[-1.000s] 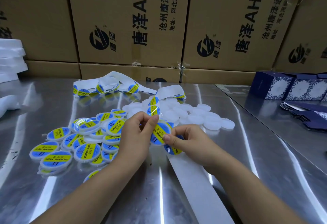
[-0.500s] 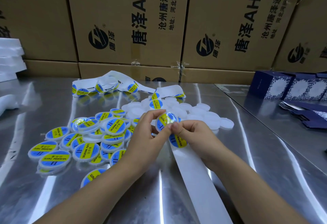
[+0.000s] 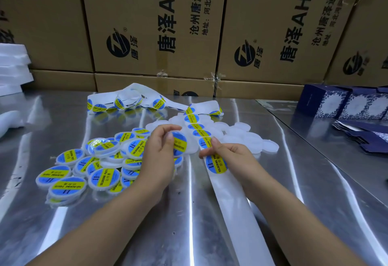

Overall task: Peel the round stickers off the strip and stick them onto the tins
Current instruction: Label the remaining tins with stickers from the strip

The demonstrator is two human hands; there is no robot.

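My left hand (image 3: pixel 156 154) holds a small round tin (image 3: pixel 180 144) upright by its edge; a blue and yellow sticker covers the tin's face. My right hand (image 3: pixel 233 155) pinches the white backing strip (image 3: pixel 237 213), which runs from the pile at the back down past my right forearm. Several blue and yellow stickers (image 3: pixel 216 164) sit on the strip around my right fingers. Plain white tins (image 3: pixel 249 139) lie in a heap behind my hands. Labelled tins (image 3: pixel 102 177) lie piled at my left.
The metal table (image 3: pixel 147 234) is backed by a wall of cardboard boxes (image 3: pixel 151 24). More coiled sticker strip (image 3: pixel 126 102) lies at the back. Blue patterned boxes (image 3: pixel 344 104) and flat blue cartons (image 3: pixel 365 137) sit at the right. White foam pieces (image 3: pixel 12 68) are stacked at the far left.
My hands have drawn apart. The left keeps the labelled tin and has moved a little left; the right has moved onto the strip and its stickers.
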